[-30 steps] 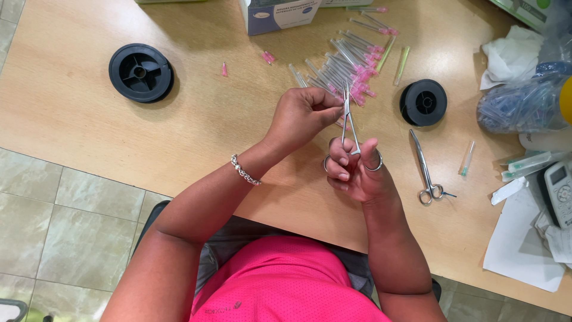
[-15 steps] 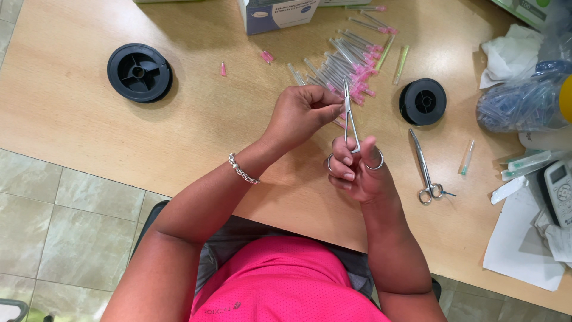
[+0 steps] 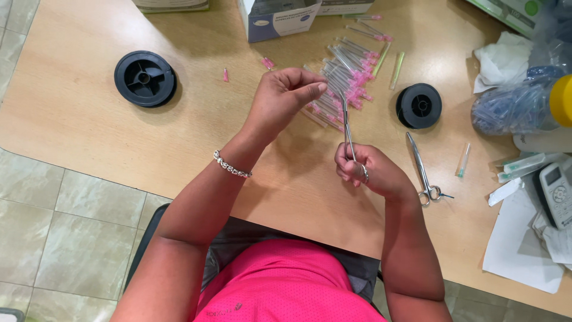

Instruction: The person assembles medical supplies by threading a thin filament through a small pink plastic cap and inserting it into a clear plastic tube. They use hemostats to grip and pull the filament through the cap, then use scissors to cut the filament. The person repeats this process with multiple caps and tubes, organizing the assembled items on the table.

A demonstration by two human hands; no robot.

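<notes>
Since the earlier frame both hands have shifted: the left hand [image 3: 285, 95] has risen toward the upper centre of the frame, while the right hand [image 3: 369, 173] has dropped lower right of centre.

Right hand: fingers clamped on the ring handles of slim metal forceps [image 3: 347, 122], which stand between the two hands, tips pointing up the frame.

Left hand: fingertips pinched together beside the forceps tips; whether anything fine sits between them cannot be told.

Judgement on handling: the forceps look light, stiff and smooth, best held at the rings.

Surroundings: a heap of capped needles with pink hubs [image 3: 351, 68] lies on the desk [image 3: 89, 137] just behind; these look light and easily scattered. Second forceps [image 3: 422, 170] lie right of the hand. Black spools [image 3: 145, 78] and [image 3: 419, 105] sit apart.
</notes>
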